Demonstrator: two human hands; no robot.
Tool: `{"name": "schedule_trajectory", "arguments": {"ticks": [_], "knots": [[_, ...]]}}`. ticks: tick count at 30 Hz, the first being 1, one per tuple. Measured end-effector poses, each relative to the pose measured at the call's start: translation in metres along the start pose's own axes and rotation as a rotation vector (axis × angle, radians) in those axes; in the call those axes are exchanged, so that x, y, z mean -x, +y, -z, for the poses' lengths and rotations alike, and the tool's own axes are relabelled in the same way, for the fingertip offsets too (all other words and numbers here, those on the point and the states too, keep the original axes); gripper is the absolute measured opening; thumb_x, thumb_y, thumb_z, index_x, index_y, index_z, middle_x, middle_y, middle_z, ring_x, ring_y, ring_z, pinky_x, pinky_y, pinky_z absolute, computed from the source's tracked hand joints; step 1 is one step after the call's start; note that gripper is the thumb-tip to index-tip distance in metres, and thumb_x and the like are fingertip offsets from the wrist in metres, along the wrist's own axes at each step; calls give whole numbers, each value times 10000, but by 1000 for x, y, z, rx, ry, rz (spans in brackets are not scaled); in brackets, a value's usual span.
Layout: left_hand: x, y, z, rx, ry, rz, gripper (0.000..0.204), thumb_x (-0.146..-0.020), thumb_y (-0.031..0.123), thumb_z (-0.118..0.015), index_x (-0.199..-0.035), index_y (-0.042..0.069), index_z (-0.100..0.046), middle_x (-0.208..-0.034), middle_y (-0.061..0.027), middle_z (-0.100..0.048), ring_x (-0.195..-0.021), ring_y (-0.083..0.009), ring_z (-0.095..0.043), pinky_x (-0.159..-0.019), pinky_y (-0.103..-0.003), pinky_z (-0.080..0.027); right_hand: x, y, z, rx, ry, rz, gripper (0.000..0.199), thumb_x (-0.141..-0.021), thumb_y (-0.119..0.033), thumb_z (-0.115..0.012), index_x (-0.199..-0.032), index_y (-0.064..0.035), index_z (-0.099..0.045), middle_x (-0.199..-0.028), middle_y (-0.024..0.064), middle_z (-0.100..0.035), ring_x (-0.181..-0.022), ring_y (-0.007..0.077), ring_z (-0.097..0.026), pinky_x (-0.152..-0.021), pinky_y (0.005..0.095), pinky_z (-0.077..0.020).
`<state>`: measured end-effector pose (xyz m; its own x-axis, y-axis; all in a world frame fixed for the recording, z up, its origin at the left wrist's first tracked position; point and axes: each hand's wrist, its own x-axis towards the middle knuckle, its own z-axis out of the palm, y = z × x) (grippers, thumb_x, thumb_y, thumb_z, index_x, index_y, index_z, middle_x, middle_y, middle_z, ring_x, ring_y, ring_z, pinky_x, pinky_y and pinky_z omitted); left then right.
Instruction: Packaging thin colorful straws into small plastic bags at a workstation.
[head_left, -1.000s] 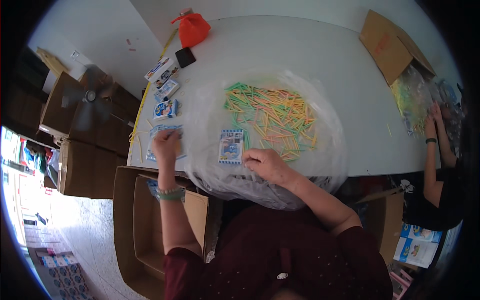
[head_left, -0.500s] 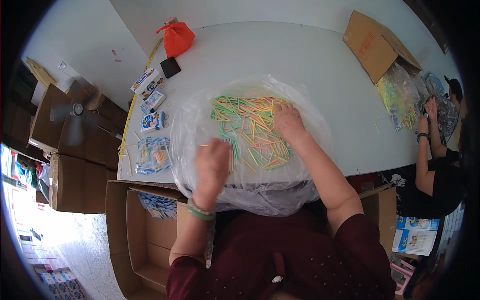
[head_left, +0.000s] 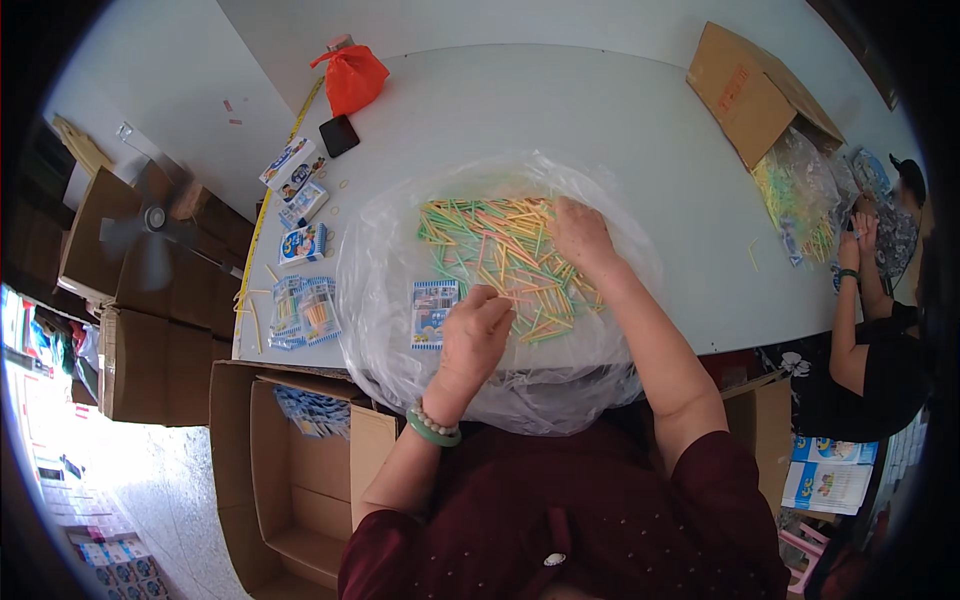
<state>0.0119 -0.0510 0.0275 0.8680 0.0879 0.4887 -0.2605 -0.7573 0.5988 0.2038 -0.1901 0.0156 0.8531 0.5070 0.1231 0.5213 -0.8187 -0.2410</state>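
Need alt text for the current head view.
Person's right hand is at the right side of a heap of pastel sticks on clear plastic; the left hand is at the near side, beside a blue-and-white packet. More packets lie further left.

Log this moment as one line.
left hand: right of blue-white packet | right hand: at colored sticks, upper right | overlapping packets: left of clear plastic

From here I see a dark maroon top (head_left: pixel 600 500) with short sleeves (head_left: pixel 718 482), dotted with tiny pale specks (head_left: pixel 627 519). A maroon strip (head_left: pixel 558 525) runs down the front toward a shiny oval button (head_left: pixel 554 560). On the left wrist (head_left: pixel 450 393) I make out a green bangle (head_left: pixel 432 434) and pale beads (head_left: pixel 437 423).
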Motion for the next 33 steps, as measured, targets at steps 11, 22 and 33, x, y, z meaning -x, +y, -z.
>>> {"name": "schedule_trajectory", "arguments": {"ticks": [11,22,33], "knots": [[-8,-15,21,394,73,431,67,-798,-8,-652,-862,-21,-667,-813,-45,-608,-738,-111,-545,-666,-233,-430,10,-2,12,-143,-12,-76,248,-876,-176,-555,-1058,-15,-512,-925,198,-627,-881,389,-597,-758,456,-479],[-23,13,0,429,107,201,432,-957,210,-494,-1308,-38,-450,-1304,-237,-504,-1229,-330,-488,-993,-358,-405,85,-79,-10,-1093,62,124,203,-894,-151,-536,-1043,-13,-526,-929,192,-623,-885,342,-617,-754,391,-492],[6,-18,15,-118,218,294,365,-861,210,-610,-1143,-13,-550,-1059,-181,-592,-998,-368,-558,-876,-441,-423,88,-75,-36,-925,167,323,245,-813,-73,-609,-1047,-57,-537,-839,155,-606,-783,352,-606,-676,402,-472]]}}
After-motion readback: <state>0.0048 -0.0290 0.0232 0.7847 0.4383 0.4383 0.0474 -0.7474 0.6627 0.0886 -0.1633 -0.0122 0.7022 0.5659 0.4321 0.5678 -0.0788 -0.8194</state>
